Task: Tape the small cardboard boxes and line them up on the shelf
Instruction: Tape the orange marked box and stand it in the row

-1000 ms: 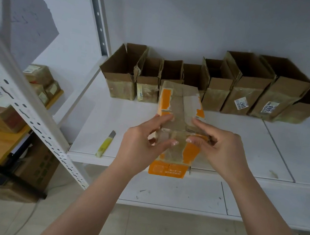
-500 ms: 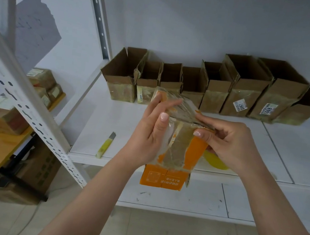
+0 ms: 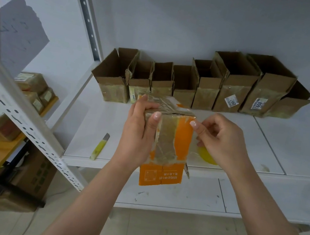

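Setting: a white metal shelf (image 3: 168,131) against a pale wall is being viewed from above; a slotted upright is crossing at 9 o'clock.
Row: open brown boxes (image 3: 198,87) are being kept lined up along the back of the shelf, from 11 to 2 o'clock, flaps up.
Work piece: an orange box (image 3: 169,139) is being held upright at centre, above the shelf's front edge, a wide band of clear tape running over its top and down its near face.
Left hand (image 3: 138,133): being wrapped round the box's left side, thumb pressing the tape near the top corner.
Right hand (image 3: 221,138): fingers curled at the box's right edge; a film of tape seems to be pinched there, though that is not certain.
Extras: a yellow knife (image 3: 100,145) is lying at 8 o'clock; something yellow (image 3: 207,155) is being hidden behind the right wrist.
Step advice: tape is best smoothed down from the top fold, box being steadied throughout.
Room: open shelf is lying at 3 o'clock; the front lip is close beneath.
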Motion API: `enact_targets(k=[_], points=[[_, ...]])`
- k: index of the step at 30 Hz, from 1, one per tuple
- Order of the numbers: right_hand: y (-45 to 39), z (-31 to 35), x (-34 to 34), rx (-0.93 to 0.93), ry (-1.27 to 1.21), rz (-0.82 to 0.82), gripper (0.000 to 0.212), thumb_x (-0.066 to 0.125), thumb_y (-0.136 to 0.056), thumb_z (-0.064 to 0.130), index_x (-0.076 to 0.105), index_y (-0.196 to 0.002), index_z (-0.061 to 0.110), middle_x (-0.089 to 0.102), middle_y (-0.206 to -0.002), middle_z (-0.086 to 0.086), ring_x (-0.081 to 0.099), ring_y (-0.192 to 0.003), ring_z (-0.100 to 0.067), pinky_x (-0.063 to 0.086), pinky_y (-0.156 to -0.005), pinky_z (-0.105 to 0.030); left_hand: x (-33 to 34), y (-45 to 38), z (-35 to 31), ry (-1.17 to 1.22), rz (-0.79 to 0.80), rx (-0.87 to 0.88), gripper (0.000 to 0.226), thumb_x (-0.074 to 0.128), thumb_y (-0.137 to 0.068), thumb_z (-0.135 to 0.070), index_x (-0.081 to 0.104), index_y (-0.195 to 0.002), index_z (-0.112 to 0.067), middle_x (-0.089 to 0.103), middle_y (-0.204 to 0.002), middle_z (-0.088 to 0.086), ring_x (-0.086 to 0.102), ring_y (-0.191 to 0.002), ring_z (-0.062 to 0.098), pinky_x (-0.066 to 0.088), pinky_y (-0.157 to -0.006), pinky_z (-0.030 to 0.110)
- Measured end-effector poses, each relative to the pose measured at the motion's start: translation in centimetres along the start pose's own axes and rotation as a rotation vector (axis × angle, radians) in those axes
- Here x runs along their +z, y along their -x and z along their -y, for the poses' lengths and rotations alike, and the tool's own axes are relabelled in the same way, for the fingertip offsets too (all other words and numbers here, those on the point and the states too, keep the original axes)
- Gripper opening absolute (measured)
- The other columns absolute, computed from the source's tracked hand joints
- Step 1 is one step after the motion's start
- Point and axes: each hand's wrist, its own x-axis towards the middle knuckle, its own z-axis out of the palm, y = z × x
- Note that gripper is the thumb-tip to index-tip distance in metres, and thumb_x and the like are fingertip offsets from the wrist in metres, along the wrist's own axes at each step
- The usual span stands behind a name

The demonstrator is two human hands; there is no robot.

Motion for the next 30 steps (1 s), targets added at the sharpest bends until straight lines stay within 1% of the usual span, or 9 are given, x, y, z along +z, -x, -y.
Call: enact_targets(k=[4, 9, 14, 17, 19, 22, 24, 27, 30], points=[[0.3, 0.3, 0.6, -0.162, 0.098, 0.001, 0.044, 0.045, -0.087, 0.058, 0.059, -0.08, 0.017, 0.064, -0.064, 0.005, 0.063, -0.062, -0.014, 0.054, -0.064, -0.043, 0.3, 0.3, 0.0, 0.001, -0.017, 0.02, 0.05, 0.031, -0.092, -0.061, 0.049, -0.122, -0.026, 0.038, -0.148, -0.002, 0.04, -0.134, 0.011, 0.039, -0.102, 0.028], [0.4, 0.0, 0.4, -0.146, -0.322, 0.037, 0.044, 0.037, -0.103, 0.043, 0.063, -0.089, 0.011, 0.068, -0.081, -0.002, 0.066, -0.078, -0.014, 0.055, -0.07, -0.033, -1.0, -0.2, -0.3, 0.06, -0.072, -0.033, 0.036, 0.034, -0.097, -0.048, 0.05, -0.119, -0.025, 0.051, -0.139, 0.006, 0.052, -0.126, 0.024, 0.048, -0.099, 0.051], [-0.4, 1.1, 1.6, -0.167, -0.277, 0.171, 0.058, 0.02, -0.094, 0.046, 0.032, -0.148, 0.029, 0.043, -0.146, 0.015, 0.038, -0.137, -0.004, 0.034, -0.115, -0.041, -1.4, 0.0, -1.5, 0.19, -0.055, -0.027, 0.031, 0.036, -0.097, -0.041, 0.051, -0.117, -0.022, 0.06, -0.113, -0.02, 0.063, -0.104, 0.015, 0.054, -0.086, 0.053], [-0.6, 1.8, 2.5, -0.248, -0.278, 0.186, 0.062, 0.016, -0.094, 0.054, 0.029, -0.15, 0.031, 0.053, -0.113, 0.037, 0.046, -0.119, 0.009, 0.033, -0.116, -0.04, -1.4, 0.4, -1.8, 0.247, -0.062, -0.036, 0.031, 0.036, -0.097, -0.041, 0.051, -0.115, -0.021, 0.064, -0.098, -0.009, 0.064, -0.093, 0.033, 0.053, -0.079, 0.059], [-0.5, 2.0, 2.8, -0.269, -0.274, 0.156, 0.067, 0.015, -0.093, 0.065, 0.033, -0.148, 0.031, 0.061, -0.09, 0.026, 0.055, -0.102, 0.0, 0.045, -0.105, -0.044, -1.4, 0.5, -1.8, 0.243, -0.075, -0.026, 0.032, 0.035, -0.097, -0.04, 0.051, -0.116, -0.019, 0.063, -0.106, 0.004, 0.064, -0.093, 0.033, 0.053, -0.08, 0.059], [-0.1, 2.0, 3.2, -0.251, -0.247, 0.124, 0.073, 0.011, -0.091, 0.07, 0.034, -0.147, 0.03, 0.068, -0.104, -0.003, 0.065, -0.1, -0.016, 0.053, -0.094, -0.04, -1.3, 0.6, -1.6, 0.21, -0.077, -0.013, 0.036, 0.034, -0.096, -0.047, 0.05, -0.115, -0.022, 0.057, -0.126, 0.006, 0.064, -0.102, 0.016, 0.056, -0.082, 0.046], [0.0, 1.9, 3.4, -0.248, -0.166, 0.086, 0.064, 0.009, -0.097, 0.061, 0.037, -0.146, 0.029, 0.068, -0.091, -0.017, 0.068, -0.081, -0.022, 0.058, -0.075, -0.043, -1.1, 0.6, -1.3, 0.201, -0.089, 0.003, 0.035, 0.034, -0.097, -0.046, 0.05, -0.116, -0.021, 0.054, -0.13, 0.005, 0.06, -0.109, 0.008, 0.055, -0.084, 0.032], [0.0, 2.0, 3.9, -0.289, 0.048, -0.022, 0.054, 0.016, -0.101, 0.043, 0.043, -0.141, 0.02, 0.057, -0.064, 0.001, 0.061, -0.058, -0.011, 0.054, -0.054, -0.038, -0.7, 0.6, -0.7, 0.161, -0.097, -0.006, 0.034, 0.035, -0.097, -0.04, 0.05, -0.117, -0.018, 0.051, -0.135, 0.006, 0.052, -0.124, 0.017, 0.05, -0.097, 0.043], [-0.2, 1.8, 3.7, -0.304, 0.038, -0.027, 0.061, 0.013, -0.101, 0.052, 0.043, -0.142, 0.019, 0.058, -0.066, 0.003, 0.061, -0.06, -0.006, 0.053, -0.053, -0.029, -0.7, 0.4, -0.4, 0.145, -0.1, -0.011, 0.035, 0.036, -0.096, -0.043, 0.05, -0.118, -0.02, 0.048, -0.138, 0.003, 0.049, -0.128, 0.019, 0.049, -0.098, 0.05]])
